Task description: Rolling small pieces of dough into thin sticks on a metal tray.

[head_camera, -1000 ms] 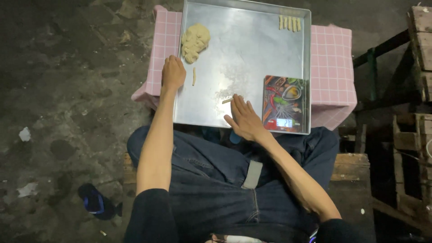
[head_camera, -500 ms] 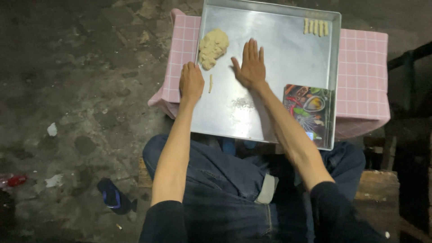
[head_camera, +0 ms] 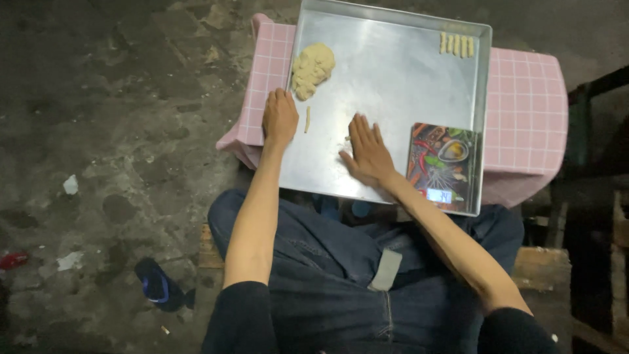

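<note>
Dough under right hand [head_camera: 367,152] hidden by the flat palm; scale [head_camera: 443,167] display too small to read.

Single head view — steeply downward, near, over tray [head_camera: 393,78].

A tray [head_camera: 393,85] lay on a cloth [head_camera: 524,98] in front of my knees. My left hand [head_camera: 280,118] rested flat on the tray's left edge. A dough lump [head_camera: 312,67] sat just beyond it, and one thin dough stick [head_camera: 307,119] lay right beside it. My right hand [head_camera: 368,152] was flat on the tray, near its front edge, with a small bit of dough at its fingers. A scale [head_camera: 444,165] sat in the tray's near right corner, just right of that hand. Four more sticks [head_camera: 457,44] lay in a row in the far right corner. A shoe [head_camera: 156,286] was on the floor to my left.
</note>
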